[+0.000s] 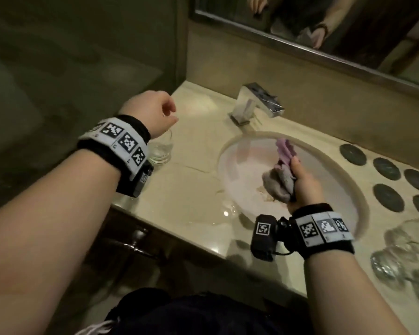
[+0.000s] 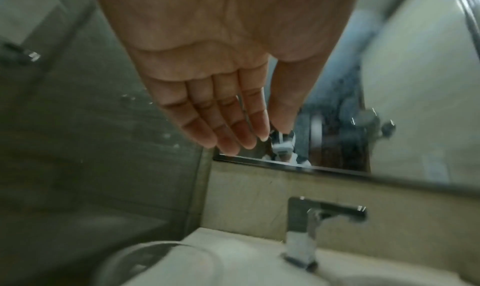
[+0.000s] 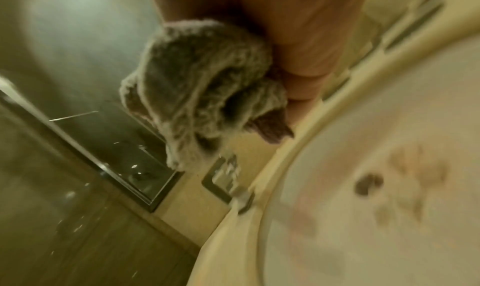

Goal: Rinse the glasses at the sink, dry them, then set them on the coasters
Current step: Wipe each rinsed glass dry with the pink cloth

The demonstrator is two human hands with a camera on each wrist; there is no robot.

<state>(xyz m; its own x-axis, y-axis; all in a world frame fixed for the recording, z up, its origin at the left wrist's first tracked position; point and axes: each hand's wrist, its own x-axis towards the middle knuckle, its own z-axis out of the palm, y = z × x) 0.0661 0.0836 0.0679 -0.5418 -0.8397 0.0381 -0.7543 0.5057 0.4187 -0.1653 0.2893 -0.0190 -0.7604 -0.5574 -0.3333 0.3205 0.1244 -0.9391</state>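
A clear tumbler glass [image 1: 161,148] stands upright on the counter to the left of the sink [image 1: 246,163]. My left hand [image 1: 165,114] hovers just above its rim with fingers straight and holds nothing; in the left wrist view the fingers [image 2: 233,134] are extended over the blurred glass rim [image 2: 155,259]. Over the basin, my right hand [image 1: 302,180] grips a bunched grey and purple cloth [image 1: 278,182]. The right wrist view shows the cloth [image 3: 197,89] hanging from my fist above the sink [image 3: 389,126]. Several dark round coasters [image 1: 353,154] lie on the counter at the right.
A chrome faucet [image 1: 259,100] stands behind the basin, with no water visibly running. Several clear glasses [image 1: 397,257] crowd the counter's near right end. A mirror [image 1: 324,32] runs along the back wall, and a glass partition closes off the left.
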